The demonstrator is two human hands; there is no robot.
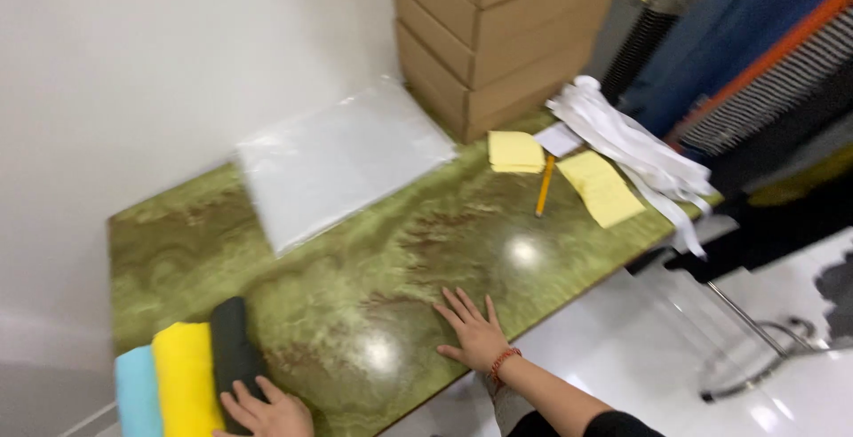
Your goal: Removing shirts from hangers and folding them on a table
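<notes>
1. At the near left corner of the green marbled desk [373, 259] I see three rolled cloths lying side by side: a light blue roll [136, 394], a yellow roll [185, 382] and a black roll [235, 355], each touching the next.
2. My left hand [267, 412] sits at the near end of the black roll, fingers curled on its dark fabric; the grip looks loosely closed on it, though the frame edge cuts off part of the hand.
3. Right of the black roll, my right hand [475, 335] lies flat on the bare desk near its front edge, fingers spread, grip released and grasping nothing. A red bracelet [503, 362] circles its wrist.
4. Behind the right hand, towards the wall, a clear plastic sheet [342, 157] lies flat on the desk.
5. Right of the sheet stands a stack of cardboard boxes [498, 33].
6. In front of the boxes lie a yellow note pad [515, 151], a pencil [544, 186] and a second yellow pad [602, 188].
7. White paper strips [635, 148] drape over the desk's right end, just beside that pad.
</notes>
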